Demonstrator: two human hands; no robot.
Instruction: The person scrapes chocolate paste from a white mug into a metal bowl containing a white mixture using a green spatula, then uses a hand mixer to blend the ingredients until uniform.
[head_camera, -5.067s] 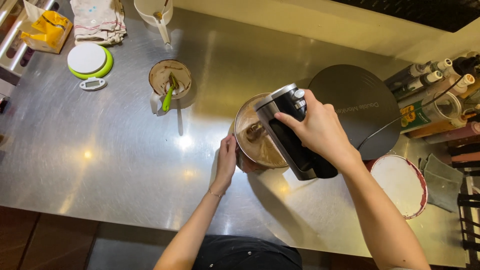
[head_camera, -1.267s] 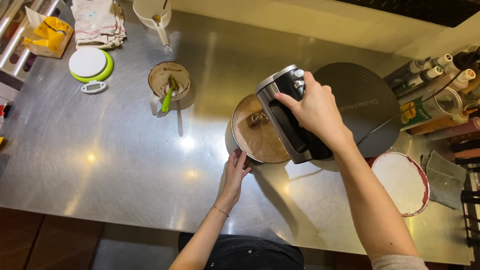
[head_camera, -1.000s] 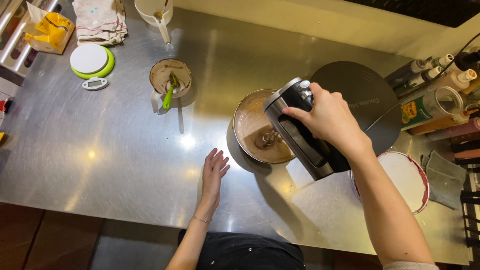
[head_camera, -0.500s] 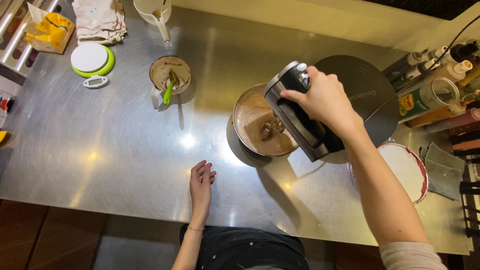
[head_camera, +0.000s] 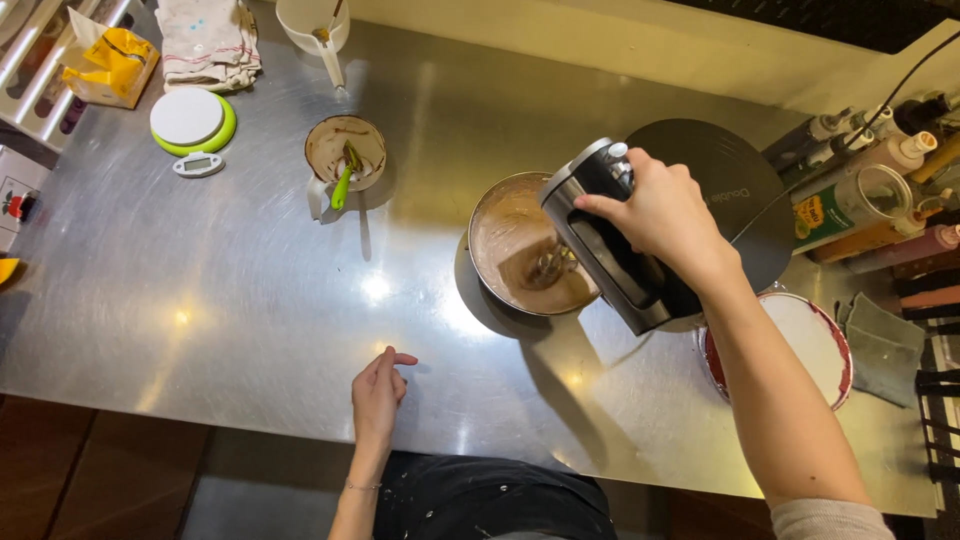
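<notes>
Resting flat near the table's (head_camera: 200, 300) front edge, the left hand (head_camera: 377, 395) holds nothing, fingers loosely spread, well apart from everything else. Far up and left of it: yellow carton (head_camera: 115, 65), folded cloth (head_camera: 208, 42), round white-and-green scale (head_camera: 190, 120), white jug (head_camera: 312, 22). Up from that hand sits a small cup (head_camera: 345, 155), brown-smeared inside, green spatula (head_camera: 343, 180) leaning in it.

The right hand (head_camera: 660, 215) has its grip closed round the handle of the hand mixer (head_camera: 615, 240), black and silver, hard glossy plastic. Beaters (head_camera: 548, 268) hang down and left of the grip, dipped in brown batter; detail blurred. The metal mixing bowl (head_camera: 525, 245) stands just left of and below the grip, round, thin-walled, batter smeared up its sides, thick and glossy by the look of it.

Judgement: with nothing steadying the bowl on slick steel, keeping the beaters upright, centred and off the wall should stop it skating; staying submerged limits spatter.

Behind the grip lies a dark round matte board (head_camera: 730, 180). Below right, a round red-rimmed pan (head_camera: 815, 335), white-lined. Far right: bottles and a jar (head_camera: 865, 195), a grey cloth (head_camera: 885, 340). Power cord (head_camera: 900, 85) runs up right.
</notes>
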